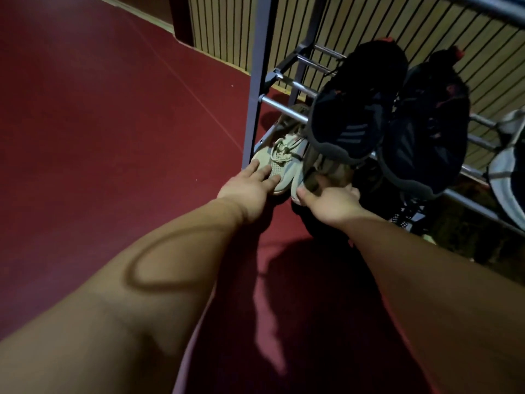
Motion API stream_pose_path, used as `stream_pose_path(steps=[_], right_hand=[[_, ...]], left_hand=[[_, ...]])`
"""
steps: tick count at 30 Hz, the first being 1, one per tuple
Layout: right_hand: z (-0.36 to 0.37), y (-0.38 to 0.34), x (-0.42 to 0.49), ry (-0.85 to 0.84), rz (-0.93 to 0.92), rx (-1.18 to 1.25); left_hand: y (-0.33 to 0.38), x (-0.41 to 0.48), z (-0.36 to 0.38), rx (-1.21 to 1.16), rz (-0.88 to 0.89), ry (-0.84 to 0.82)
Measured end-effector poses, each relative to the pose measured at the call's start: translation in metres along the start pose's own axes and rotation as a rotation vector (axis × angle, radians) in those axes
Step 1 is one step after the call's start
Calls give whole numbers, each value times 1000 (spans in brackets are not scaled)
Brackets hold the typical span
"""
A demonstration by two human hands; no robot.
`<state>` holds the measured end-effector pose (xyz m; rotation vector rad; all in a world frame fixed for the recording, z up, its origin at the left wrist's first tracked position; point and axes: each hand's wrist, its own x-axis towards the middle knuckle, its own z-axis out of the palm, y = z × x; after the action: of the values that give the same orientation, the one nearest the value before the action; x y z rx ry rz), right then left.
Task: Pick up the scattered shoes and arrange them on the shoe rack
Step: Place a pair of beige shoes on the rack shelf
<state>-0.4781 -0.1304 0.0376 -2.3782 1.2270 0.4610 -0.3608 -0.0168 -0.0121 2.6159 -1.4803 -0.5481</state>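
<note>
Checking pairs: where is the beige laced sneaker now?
Head view, centre: the beige sneaker lies at the lower left end of the rack, left hand resting on it, below the black sneaker.

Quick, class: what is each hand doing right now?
Left hand: open, fingers resting on the laced beige shoe.
Right hand: grips the other beige shoe.

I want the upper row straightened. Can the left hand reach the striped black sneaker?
Probably yes: the left hand lies open on the beige sneaker just below, and the striped black sneaker overhangs the front rail unobstructed.
</note>
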Motion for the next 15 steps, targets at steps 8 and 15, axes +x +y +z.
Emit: stream_pose_path(steps=[8, 15], right_hand=[[55, -24, -42, 370, -13, 94], [119, -77, -85, 317, -255, -22]], left_hand=[[-26, -73, 13, 27, -166, -73], [-76, -152, 34, 44, -486, -154]])
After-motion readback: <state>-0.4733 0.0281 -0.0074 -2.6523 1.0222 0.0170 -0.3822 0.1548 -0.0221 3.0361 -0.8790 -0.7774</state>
